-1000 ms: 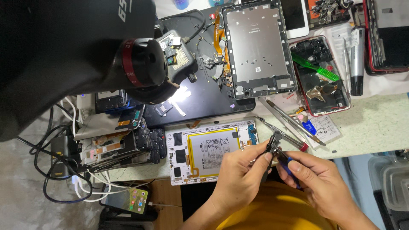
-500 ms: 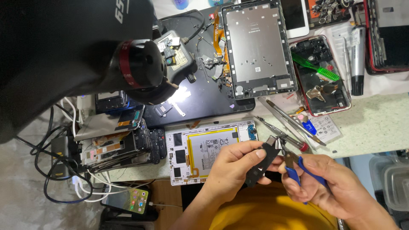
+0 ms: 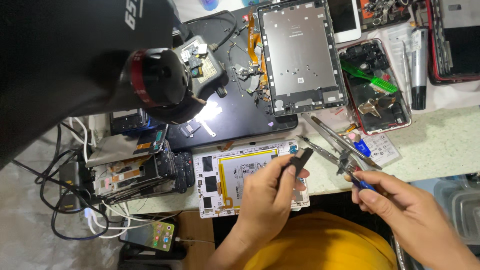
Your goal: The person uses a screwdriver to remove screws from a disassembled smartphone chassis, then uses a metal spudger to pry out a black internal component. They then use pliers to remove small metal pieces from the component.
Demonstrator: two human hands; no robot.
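My left hand (image 3: 272, 192) pinches a small dark flat part (image 3: 298, 161) and holds it tilted above the right end of an opened white tablet (image 3: 215, 185) with a yellow-edged battery. My right hand (image 3: 395, 200) grips a blue-handled pair of small pliers (image 3: 350, 169), its metal jaws pointing up and left, a short gap away from the dark part. Both hands hover at the near edge of the workbench, over my yellow-clad lap.
Metal tweezers (image 3: 330, 137) lie just beyond the pliers. A grey tablet back shell (image 3: 300, 50) rests on a black mat, a red-framed phone (image 3: 377, 90) with a green brush to its right. A microscope head (image 3: 160, 85) looms left, above stacked phone parts (image 3: 135, 172) and cables.
My hands have drawn apart: the left now holds the dark part alone over the tablet, while the right has moved rightward with the pliers.
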